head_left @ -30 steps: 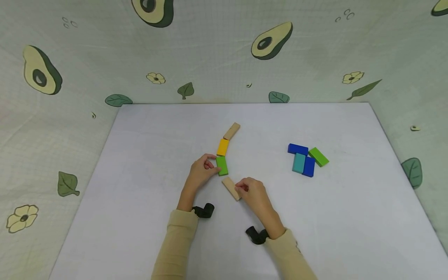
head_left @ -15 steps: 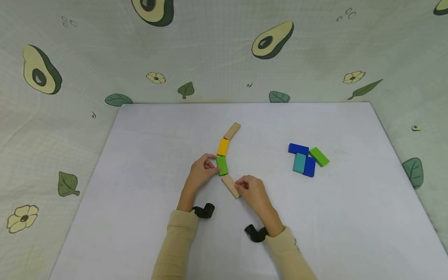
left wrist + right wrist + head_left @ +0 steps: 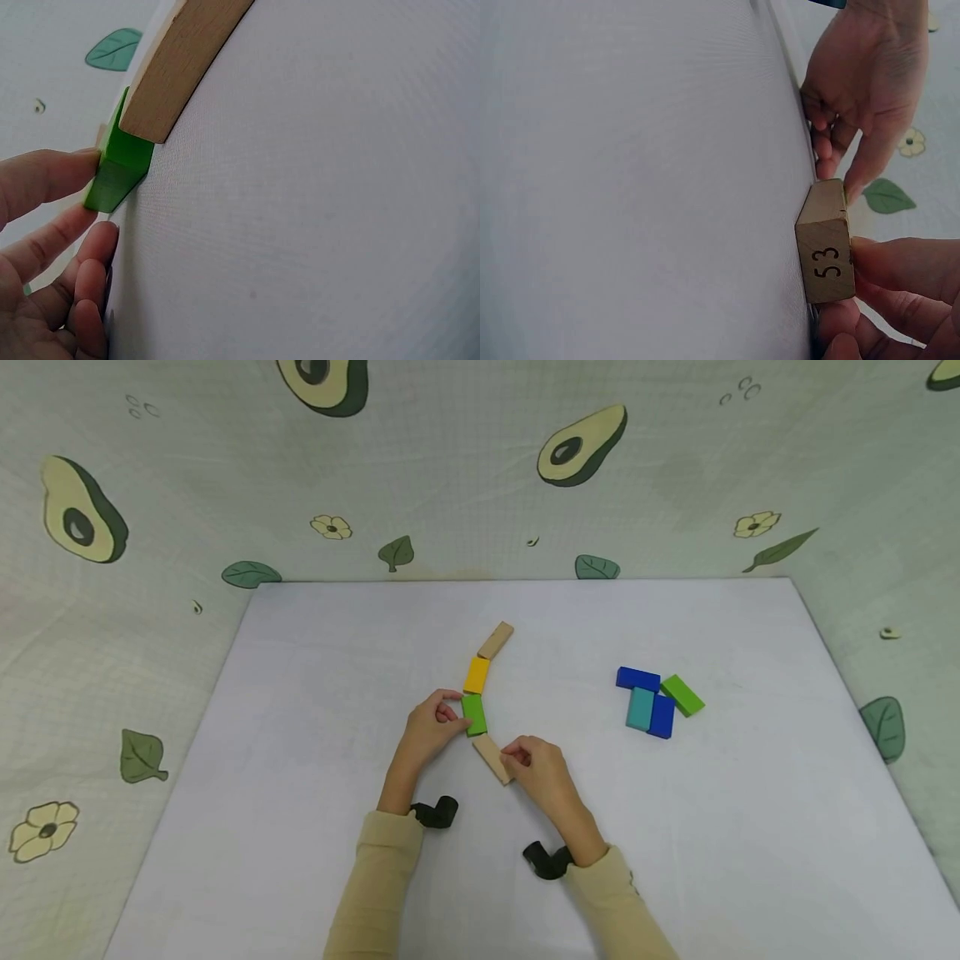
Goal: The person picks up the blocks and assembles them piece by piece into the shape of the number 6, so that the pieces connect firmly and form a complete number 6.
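Observation:
My left hand (image 3: 432, 727) holds a green wooden block (image 3: 474, 715) with thumb and index finger at its left side. In the left wrist view a plain wood block (image 3: 184, 71) lies against the green block (image 3: 124, 161). My right hand (image 3: 542, 770) pinches this plain block (image 3: 492, 758) near its lower end. The right wrist view shows "53" stamped on the end of the plain block (image 3: 826, 262). Above the green block, a yellow block (image 3: 477, 676) and another plain wood block (image 3: 496, 641) continue the curved row, end to end.
Right of the row lies a cluster: a dark blue block (image 3: 638, 678), a teal block (image 3: 640, 709), a second dark blue block (image 3: 662, 717) and a green block (image 3: 682, 695). The white tabletop (image 3: 750, 827) ends at an avocado-print cloth (image 3: 465, 468).
My right hand has moved the plain block slightly up and left, closing the small gap to the green block. The left hand and the other blocks look still.

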The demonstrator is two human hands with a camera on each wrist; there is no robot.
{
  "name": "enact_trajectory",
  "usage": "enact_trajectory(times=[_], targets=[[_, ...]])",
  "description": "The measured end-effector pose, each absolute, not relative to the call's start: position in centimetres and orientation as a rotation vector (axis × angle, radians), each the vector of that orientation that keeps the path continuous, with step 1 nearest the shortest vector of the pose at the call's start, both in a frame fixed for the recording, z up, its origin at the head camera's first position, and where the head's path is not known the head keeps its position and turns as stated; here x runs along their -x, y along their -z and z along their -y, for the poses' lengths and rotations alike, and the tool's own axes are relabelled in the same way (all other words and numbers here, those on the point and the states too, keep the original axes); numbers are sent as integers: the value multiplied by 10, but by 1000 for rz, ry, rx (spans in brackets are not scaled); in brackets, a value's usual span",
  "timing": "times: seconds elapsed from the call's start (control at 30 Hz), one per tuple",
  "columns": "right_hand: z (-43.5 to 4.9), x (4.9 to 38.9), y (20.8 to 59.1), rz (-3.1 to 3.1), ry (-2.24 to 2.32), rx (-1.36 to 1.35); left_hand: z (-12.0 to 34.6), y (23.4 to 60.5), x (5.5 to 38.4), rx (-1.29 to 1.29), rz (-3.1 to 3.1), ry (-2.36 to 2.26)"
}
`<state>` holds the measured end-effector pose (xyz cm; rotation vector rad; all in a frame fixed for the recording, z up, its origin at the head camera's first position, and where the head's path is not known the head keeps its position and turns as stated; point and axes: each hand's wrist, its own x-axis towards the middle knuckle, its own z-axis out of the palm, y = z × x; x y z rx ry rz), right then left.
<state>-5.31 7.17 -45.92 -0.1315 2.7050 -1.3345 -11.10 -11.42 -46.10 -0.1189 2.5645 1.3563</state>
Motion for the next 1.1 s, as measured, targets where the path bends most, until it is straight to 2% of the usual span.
enact_trajectory(times=[1.1], targets=[[-74, 53, 461, -2653, 1353, 108, 114, 460, 110, 119, -2567, -1338]])
